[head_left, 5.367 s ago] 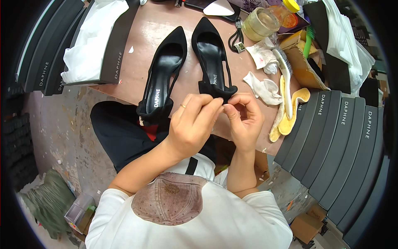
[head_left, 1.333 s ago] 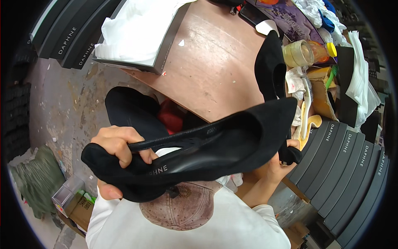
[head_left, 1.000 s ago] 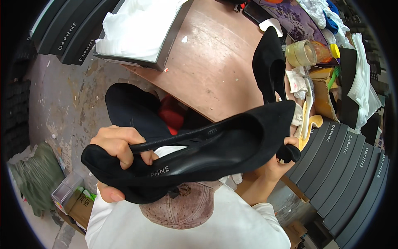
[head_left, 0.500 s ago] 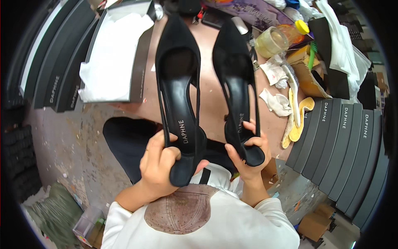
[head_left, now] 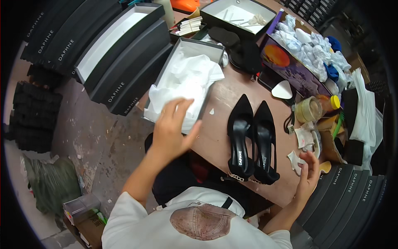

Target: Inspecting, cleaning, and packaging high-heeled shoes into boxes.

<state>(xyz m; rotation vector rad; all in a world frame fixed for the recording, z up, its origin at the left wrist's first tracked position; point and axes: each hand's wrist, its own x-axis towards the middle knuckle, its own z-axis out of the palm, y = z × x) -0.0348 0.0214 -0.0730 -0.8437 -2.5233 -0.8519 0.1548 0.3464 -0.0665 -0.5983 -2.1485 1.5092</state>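
Observation:
Two black pointed-toe slingback shoes, the left shoe (head_left: 237, 133) and the right shoe (head_left: 264, 137), stand side by side on the table (head_left: 207, 143). Their toes point away from me, and chain trim shows at the heels. My left hand (head_left: 170, 130) is raised with fingers apart, in front of an open grey shoebox (head_left: 203, 110) filled with crumpled white tissue paper (head_left: 186, 79). Nothing is in that hand. To the right of the shoes, my right hand (head_left: 307, 174) hovers over the table edge, fingers loosely spread and holding nothing.
Stacked grey shoeboxes (head_left: 124, 74) rise at the left, more boxes (head_left: 340, 199) at the right. A purple carton (head_left: 273, 62) of crumpled plastic stands at the back right. Nearer are a glass jar (head_left: 307, 111), yellow-capped bottle (head_left: 329, 103) and paper scraps (head_left: 304, 135).
Both shoes have left my hands and now stand on the table. My left hand has moved to the tissue-filled box, my right hand outward. The view has swung left.

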